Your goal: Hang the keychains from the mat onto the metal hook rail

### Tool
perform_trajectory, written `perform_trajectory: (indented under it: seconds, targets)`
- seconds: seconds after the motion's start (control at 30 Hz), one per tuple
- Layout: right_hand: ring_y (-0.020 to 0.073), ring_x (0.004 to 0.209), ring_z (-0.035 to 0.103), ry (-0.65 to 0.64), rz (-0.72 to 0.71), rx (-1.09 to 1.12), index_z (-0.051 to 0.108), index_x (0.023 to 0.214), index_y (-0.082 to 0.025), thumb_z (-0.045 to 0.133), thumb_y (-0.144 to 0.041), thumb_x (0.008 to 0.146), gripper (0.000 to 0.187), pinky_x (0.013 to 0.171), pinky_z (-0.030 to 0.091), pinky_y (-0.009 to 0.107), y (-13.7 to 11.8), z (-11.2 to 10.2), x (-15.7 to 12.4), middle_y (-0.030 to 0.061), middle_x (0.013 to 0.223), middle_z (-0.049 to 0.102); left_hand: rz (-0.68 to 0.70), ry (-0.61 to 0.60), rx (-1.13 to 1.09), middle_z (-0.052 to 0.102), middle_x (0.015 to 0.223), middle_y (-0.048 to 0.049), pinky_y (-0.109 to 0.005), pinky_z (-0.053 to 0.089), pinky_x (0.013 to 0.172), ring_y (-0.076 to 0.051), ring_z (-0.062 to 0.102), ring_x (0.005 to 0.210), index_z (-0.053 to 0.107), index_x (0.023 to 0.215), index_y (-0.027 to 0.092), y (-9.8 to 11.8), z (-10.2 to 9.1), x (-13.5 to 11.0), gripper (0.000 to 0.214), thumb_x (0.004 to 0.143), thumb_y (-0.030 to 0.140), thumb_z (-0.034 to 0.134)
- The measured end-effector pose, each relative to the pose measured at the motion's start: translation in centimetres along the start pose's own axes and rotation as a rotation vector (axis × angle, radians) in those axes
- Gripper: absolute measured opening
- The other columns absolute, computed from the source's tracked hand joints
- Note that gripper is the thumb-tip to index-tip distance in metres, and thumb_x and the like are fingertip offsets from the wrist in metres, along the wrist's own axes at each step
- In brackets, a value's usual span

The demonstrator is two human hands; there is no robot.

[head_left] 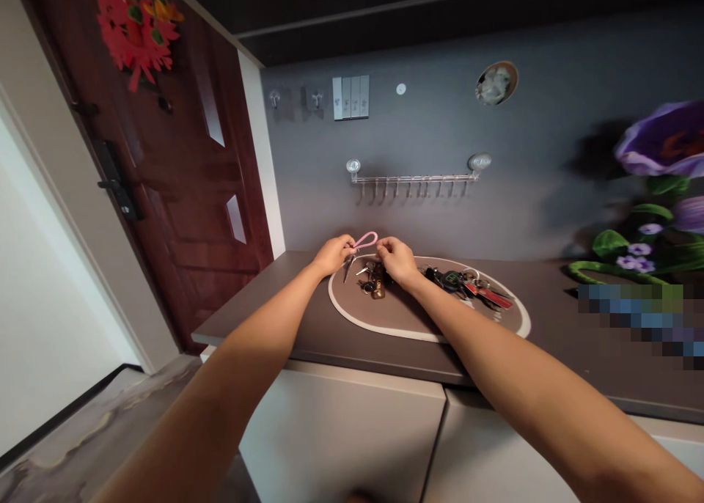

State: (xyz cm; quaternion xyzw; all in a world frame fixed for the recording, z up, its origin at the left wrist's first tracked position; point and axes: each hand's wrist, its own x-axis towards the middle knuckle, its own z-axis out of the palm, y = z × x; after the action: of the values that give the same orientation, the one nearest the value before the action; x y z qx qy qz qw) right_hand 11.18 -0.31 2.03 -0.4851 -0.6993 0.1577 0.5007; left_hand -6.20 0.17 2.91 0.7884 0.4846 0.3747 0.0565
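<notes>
My left hand (332, 254) and my right hand (397, 259) are both pinched on a pink loop strap (365, 240), one at each end, holding it just above an oval brown mat (396, 314) on a cabinet top. A key (348, 267) hangs from the strap under my left hand. A small bunch of keys (372, 279) lies on the mat between my hands. Another bunch with a red and black tag (473, 285) lies on the mat to the right of my right hand.
A clear hook rail (416, 180) is stuck to the grey wall above the mat, with two single hooks (295, 98) and a switch panel (350, 97) higher up. A dark red door (165, 158) stands at left. Purple flowers (657, 195) sit at right.
</notes>
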Motion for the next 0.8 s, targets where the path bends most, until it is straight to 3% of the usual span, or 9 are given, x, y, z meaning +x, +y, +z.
perform_trajectory:
  seconds: [0.43,0.63,0.8]
  targets:
    - [0.0137,0.077,0.054,-0.047,-0.297,-0.109,0.060,0.086,-0.018,0.049,-0.022,0.076,0.016,0.073,0.041,0.028,-1.5,0.1,-1.0,0.0041,0.085,0.061,-0.149,0.046,-0.705,0.063,0.075,-0.0045,-0.026,0.043,0.071,-0.011,0.057,0.068,0.052,0.082,0.013,0.9,0.8,0.4,0.008,0.080,0.018,0.046]
    - [0.0128,0.078,0.052,-0.054,-0.377,-0.144,0.061,0.086,-0.018,0.049,-0.027,0.079,0.017,0.074,0.041,0.026,-1.7,0.0,-1.1,0.0043,0.084,0.056,-0.110,0.014,-0.761,0.060,0.068,-0.0015,-0.023,0.040,0.066,-0.009,0.054,0.062,0.054,0.078,0.011,1.9,0.6,0.2,0.014,0.075,0.024,0.053]
    - [0.0116,0.074,0.052,-0.073,-0.355,-0.201,0.062,0.085,-0.019,0.053,-0.030,0.076,0.017,0.073,0.041,0.025,-1.3,0.1,-1.0,0.0036,0.085,0.053,-0.099,-0.012,-0.771,0.059,0.066,-0.0007,-0.023,0.041,0.063,-0.009,0.053,0.060,0.053,0.075,0.011,2.6,0.3,-0.2,0.021,0.074,0.032,0.054]
